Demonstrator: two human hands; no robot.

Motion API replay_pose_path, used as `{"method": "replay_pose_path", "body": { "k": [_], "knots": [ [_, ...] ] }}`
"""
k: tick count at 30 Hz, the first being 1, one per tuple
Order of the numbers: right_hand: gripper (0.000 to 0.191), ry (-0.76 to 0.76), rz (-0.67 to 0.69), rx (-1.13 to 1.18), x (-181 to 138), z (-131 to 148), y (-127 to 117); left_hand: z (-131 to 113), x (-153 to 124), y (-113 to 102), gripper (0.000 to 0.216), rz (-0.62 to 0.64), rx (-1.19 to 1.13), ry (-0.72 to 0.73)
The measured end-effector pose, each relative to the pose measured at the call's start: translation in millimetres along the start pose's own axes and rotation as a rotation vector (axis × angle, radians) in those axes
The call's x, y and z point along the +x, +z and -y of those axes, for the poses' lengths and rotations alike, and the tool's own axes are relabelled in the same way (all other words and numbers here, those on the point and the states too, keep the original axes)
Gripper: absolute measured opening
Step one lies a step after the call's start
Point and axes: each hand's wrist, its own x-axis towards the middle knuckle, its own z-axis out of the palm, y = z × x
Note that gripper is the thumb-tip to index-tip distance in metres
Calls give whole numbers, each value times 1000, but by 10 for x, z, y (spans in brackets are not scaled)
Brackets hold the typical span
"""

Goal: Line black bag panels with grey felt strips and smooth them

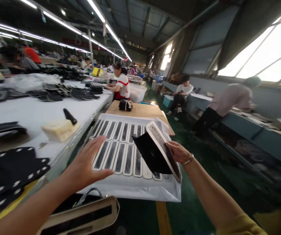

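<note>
My right hand grips a long white strip with a dark centre, together with a black piece of material that hangs under it. My left hand hovers flat, fingers stretched out, over the left side of a white plastic sheet. On that sheet lie several white strips with dark centres in two rows. My left hand holds nothing.
A long white worktable runs along the left with a cream block and black handle and black cut pieces. Cardboard lies beyond the sheet. Seated people work ahead; one person bends over the blue bench at the right. The floor is green.
</note>
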Motion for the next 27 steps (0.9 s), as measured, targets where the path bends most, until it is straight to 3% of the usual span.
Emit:
{"method": "replay_pose_path", "body": {
  "k": [2, 3, 5, 9, 16, 20, 22, 27],
  "knots": [
    [27, 13, 116, 5, -55, -76, 494, -92, 57, 45, 99, 127, -251, -65],
    [30, 20, 166, 16, -86, -134, 718, -120, 93, 72, 95, 205, -433, -103],
    [34, -20, 216, 28, -155, -264, 1102, -138, 113, 75, 72, 424, -748, -248],
    [48, -315, 192, -29, -271, -477, 1575, -131, -119, -240, 37, 516, -1029, -463],
    [81, -227, 341, 162, -255, -592, 1941, 2, -476, -982, 25, 481, -832, -495],
    [81, -195, 663, -144, -339, -644, 2232, 121, -478, -1177, 33, 443, -785, -451],
    [79, -231, 736, -313, -403, -644, 2365, 164, -453, -1237, 35, 425, -685, -393],
    [74, -388, 575, -560, -523, -575, 2530, 298, -451, -1285, 38, 350, -350, -264]
  ]
}}
